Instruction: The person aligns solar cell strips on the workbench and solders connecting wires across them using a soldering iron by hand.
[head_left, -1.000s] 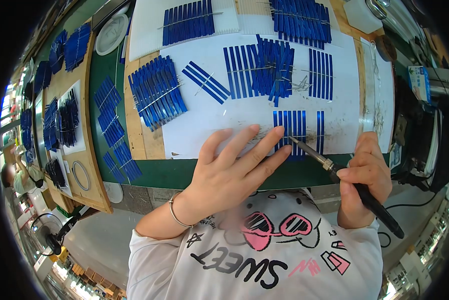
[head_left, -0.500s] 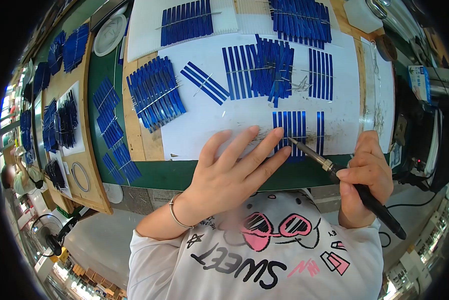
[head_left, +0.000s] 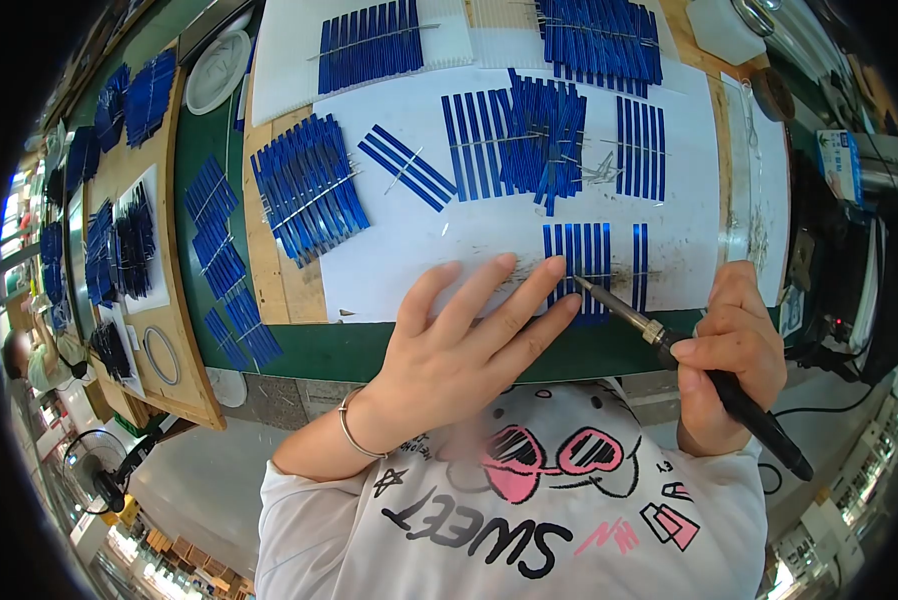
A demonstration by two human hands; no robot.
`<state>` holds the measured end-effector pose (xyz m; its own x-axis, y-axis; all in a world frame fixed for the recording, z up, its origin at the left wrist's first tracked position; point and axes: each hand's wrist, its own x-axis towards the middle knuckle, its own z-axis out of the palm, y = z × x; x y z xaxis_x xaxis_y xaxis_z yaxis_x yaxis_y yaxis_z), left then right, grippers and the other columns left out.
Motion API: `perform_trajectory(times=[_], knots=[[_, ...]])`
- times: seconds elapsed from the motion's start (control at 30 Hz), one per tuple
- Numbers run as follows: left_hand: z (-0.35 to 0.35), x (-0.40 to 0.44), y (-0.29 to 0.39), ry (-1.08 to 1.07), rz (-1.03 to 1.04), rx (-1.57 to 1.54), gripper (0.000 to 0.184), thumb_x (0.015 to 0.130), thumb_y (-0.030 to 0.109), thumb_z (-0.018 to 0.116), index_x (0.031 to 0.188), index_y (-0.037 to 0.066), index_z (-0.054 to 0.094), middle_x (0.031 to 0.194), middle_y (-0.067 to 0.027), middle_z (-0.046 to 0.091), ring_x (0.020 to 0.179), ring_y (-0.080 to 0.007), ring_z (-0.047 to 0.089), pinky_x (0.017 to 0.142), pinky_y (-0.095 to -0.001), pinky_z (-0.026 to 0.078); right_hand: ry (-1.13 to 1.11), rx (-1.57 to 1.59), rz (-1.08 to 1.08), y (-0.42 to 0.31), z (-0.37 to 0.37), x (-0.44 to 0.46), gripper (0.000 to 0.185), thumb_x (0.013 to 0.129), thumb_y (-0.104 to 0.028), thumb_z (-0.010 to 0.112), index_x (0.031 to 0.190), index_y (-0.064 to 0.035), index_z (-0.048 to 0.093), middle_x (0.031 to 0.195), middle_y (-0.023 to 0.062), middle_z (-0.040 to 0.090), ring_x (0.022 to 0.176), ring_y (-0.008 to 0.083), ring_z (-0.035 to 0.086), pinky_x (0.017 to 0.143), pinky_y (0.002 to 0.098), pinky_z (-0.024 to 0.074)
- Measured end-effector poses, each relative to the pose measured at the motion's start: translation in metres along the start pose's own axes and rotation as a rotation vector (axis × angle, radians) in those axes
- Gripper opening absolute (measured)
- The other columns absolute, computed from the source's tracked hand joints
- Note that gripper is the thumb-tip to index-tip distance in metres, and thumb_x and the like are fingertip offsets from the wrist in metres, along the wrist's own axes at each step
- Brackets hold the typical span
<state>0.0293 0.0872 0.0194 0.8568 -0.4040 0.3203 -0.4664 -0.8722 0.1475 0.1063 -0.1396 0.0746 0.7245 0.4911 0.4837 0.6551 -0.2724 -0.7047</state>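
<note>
My left hand [head_left: 454, 350] lies flat with its fingers spread, the index and middle fingertips touching the left edge of a row of blue strips [head_left: 590, 242]. Thin silvery wire crosses that row. In my right hand [head_left: 734, 345] is a soldering iron [head_left: 764, 428], gripped by its black handle like a pen. Its metal tip meets the strips close beside my left fingertips. Just right of the row lie two more blue strips [head_left: 640, 240] with wire across them. My left fingers hide part of the row's lower left.
A white sheet [head_left: 389, 280] covers the board. Farther up lie a heaped pile of strips [head_left: 546, 135], a wired group [head_left: 641, 150], loose wire bits [head_left: 601, 170] and a larger bundle [head_left: 309, 190]. A side table [head_left: 194, 385] with more bundles stands left. The iron's cord [head_left: 834, 408] trails right.
</note>
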Motion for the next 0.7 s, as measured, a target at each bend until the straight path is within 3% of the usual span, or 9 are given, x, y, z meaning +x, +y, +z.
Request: perform_trajectory(times=[0.17, 0.2, 0.23, 0.57, 0.6, 0.63, 0.7], knots=[[0.001, 0.000, 0.000, 0.009, -0.004, -0.008, 0.039, 0.082, 0.031, 0.072, 0.120, 0.025, 0.070, 0.139, 0.0019, 0.059, 0.123, -0.0205, 0.050, 0.106, -0.0405, 0.030, 0.000, -0.004, 0.007, 0.000, -0.001, -0.002, 0.024, 0.057, 0.010, 0.065, 0.070, -0.0069, 0.055, 0.057, 0.0014, 0.047, 0.054, 0.0185, 0.036, 0.058, 0.0349, 0.0286], [0.001, 0.000, 0.000, 0.009, -0.003, -0.008, 0.039, 0.082, 0.031, 0.072, 0.120, 0.025, 0.070, 0.139, 0.0019, 0.059, 0.123, -0.0205, 0.050, 0.105, -0.0405, 0.030, -0.013, 0.001, 0.038, 0.000, -0.003, -0.006, 0.011, 0.069, -0.007, 0.066, 0.074, -0.0078, 0.056, 0.058, 0.0015, 0.045, 0.058, 0.0185, 0.037, 0.060, 0.0358, 0.0281], [0.000, 0.000, 0.000, 0.009, -0.004, -0.008, 0.039, 0.081, 0.031, 0.072, 0.120, 0.025, 0.070, 0.139, 0.0019, 0.059, 0.122, -0.0205, 0.050, 0.105, -0.0406, 0.030, -0.026, 0.006, 0.069, 0.001, -0.004, -0.009, 0.017, 0.082, -0.023, 0.067, 0.078, -0.0087, 0.057, 0.059, 0.0016, 0.043, 0.061, 0.0185, 0.038, 0.062, 0.0367, 0.0277], [0.001, 0.000, 0.000, 0.018, -0.005, -0.018, 0.039, 0.081, 0.030, 0.072, 0.119, 0.024, 0.071, 0.139, 0.0014, 0.059, 0.122, -0.0207, 0.051, 0.105, -0.0406, 0.031, -0.020, -0.002, 0.070, 0.000, -0.003, -0.006, 0.017, 0.082, -0.022, 0.067, 0.079, -0.0086, 0.058, 0.059, 0.0018, 0.043, 0.062, 0.0182, 0.038, 0.062, 0.0367, 0.0277], [0.000, 0.000, 0.000, 0.010, -0.002, -0.015, 0.039, 0.081, 0.030, 0.072, 0.119, 0.024, 0.070, 0.139, 0.0014, 0.059, 0.122, -0.0207, 0.051, 0.105, -0.0406, 0.031, -0.012, 0.001, 0.042, -0.001, -0.001, -0.002, 0.012, 0.069, -0.005, 0.065, 0.074, -0.0074, 0.055, 0.059, 0.0019, 0.044, 0.058, 0.0187, 0.036, 0.061, 0.0361, 0.0286], [0.000, 0.000, 0.000, 0.002, 0.001, -0.012, 0.039, 0.081, 0.030, 0.072, 0.120, 0.024, 0.070, 0.139, 0.0014, 0.059, 0.122, -0.0207, 0.051, 0.105, -0.0406, 0.031, -0.005, 0.005, 0.014, -0.001, 0.000, 0.001, 0.026, 0.057, 0.012, 0.064, 0.070, -0.0062, 0.051, 0.058, 0.0020, 0.045, 0.054, 0.0192, 0.035, 0.059, 0.0355, 0.0294], [0.002, 0.000, 0.001, 0.016, -0.006, 0.001, 0.037, 0.084, 0.026, 0.065, 0.121, 0.026, 0.069, 0.140, 0.0021, 0.058, 0.120, -0.0185, 0.052, 0.103, -0.0398, 0.034, -0.005, 0.003, 0.019, -0.001, -0.001, 0.000, 0.026, 0.057, 0.012, 0.064, 0.070, -0.0062, 0.052, 0.058, 0.0020, 0.045, 0.054, 0.0192, 0.035, 0.059, 0.0356, 0.0294]])
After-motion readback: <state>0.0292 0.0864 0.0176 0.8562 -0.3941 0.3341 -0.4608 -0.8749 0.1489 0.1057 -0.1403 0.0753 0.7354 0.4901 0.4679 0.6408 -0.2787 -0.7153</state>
